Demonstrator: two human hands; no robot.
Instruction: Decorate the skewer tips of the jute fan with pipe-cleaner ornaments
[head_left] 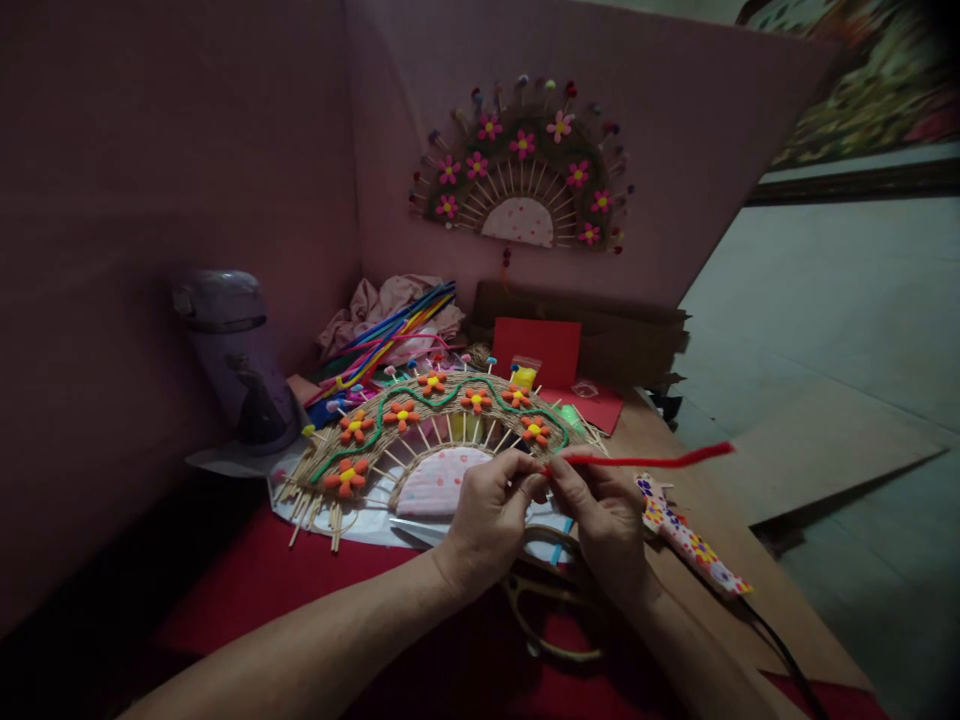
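A fuzzy red pipe cleaner is pinched between the fingertips of my left hand and my right hand. Its long end sticks out to the right past my right hand. Just behind my hands lies a half-round fan of sticks and twine, with orange flowers, a wavy green strip and a pale dotted half-circle at its base. My left wrist covers part of that base. Below my hands are scissors with dark loop handles, their blades partly hidden.
On the back panel hangs a similar fan with pink flowers. A purple tumbler stands left, near a bundle of coloured pipe cleaners. Red card rests behind. At right, a flower-patterned tool with a black cord lies on cardboard.
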